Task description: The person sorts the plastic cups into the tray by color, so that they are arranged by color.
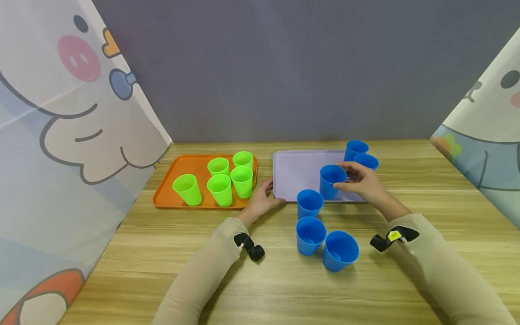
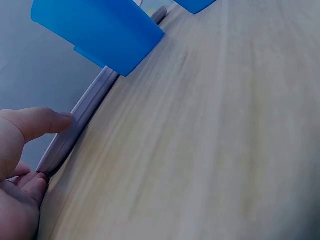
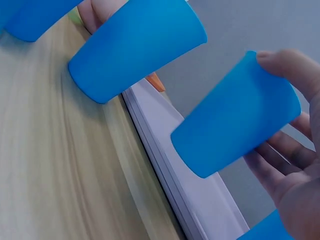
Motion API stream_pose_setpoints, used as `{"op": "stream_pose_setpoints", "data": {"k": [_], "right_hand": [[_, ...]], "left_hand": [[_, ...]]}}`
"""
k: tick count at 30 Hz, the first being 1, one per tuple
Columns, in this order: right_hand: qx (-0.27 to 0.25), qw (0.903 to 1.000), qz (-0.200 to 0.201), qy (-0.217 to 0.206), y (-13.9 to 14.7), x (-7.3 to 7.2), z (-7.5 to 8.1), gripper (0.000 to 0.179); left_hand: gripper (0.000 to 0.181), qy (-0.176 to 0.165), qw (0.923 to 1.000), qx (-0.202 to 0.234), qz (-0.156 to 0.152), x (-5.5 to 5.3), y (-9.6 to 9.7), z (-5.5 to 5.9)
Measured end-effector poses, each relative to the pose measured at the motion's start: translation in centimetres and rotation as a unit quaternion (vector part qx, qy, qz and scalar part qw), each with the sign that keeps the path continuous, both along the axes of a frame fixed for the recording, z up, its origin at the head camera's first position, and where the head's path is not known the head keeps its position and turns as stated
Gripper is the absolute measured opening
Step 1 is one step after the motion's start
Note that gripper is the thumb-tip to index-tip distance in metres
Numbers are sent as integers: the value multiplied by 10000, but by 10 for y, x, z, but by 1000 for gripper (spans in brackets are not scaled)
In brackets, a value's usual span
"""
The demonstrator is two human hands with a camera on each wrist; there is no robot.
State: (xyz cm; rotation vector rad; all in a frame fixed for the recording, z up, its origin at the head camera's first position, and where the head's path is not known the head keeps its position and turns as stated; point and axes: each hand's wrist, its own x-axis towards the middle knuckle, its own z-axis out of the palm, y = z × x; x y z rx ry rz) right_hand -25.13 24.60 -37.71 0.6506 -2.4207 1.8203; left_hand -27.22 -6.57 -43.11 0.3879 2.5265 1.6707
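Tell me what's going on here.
A person's right hand holds a blue cup over a purple tray, while their left hand grips the tray's near-left corner. Two other blue cups stand at the tray's right end, and three more blue cups stand on the table in front. To the left, five green cups stand on an orange tray.

A person wears long, close-fitting beige fabric sleeves, the right sleeve just beside a small yellow label with unreadably small dark print, the left sleeve well to the label's left. Beneath the label sits a black, curved wrist mount; well left of it, a similar black, round-ended mount crosses the left cuff. Both the left hand and right hand are bare.
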Motion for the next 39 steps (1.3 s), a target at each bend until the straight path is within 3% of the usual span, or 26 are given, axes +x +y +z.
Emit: {"op": "stream_pose_setpoints", "data": {"k": [9, 18, 27, 39], "right_hand": [[428, 9906, -1237, -406, -17, -19, 1, 62], [368, 9772, -2010, -585, -29, -43, 0, 72], [147, 9700, -2331, -671, -43, -66, -5, 74], [-12, 9589, -2684, -921, -54, -83, -12, 70]], "left_hand": [[80, 3, 10000, -24, 20, 0, 0, -1], [79, 68, 9999, 51, -66, 0, 0, -1], [78, 45, 9999, 125, -48, 0, -1, -1], [80, 27, 9999, 114, -37, 1, -1, -1]]}}
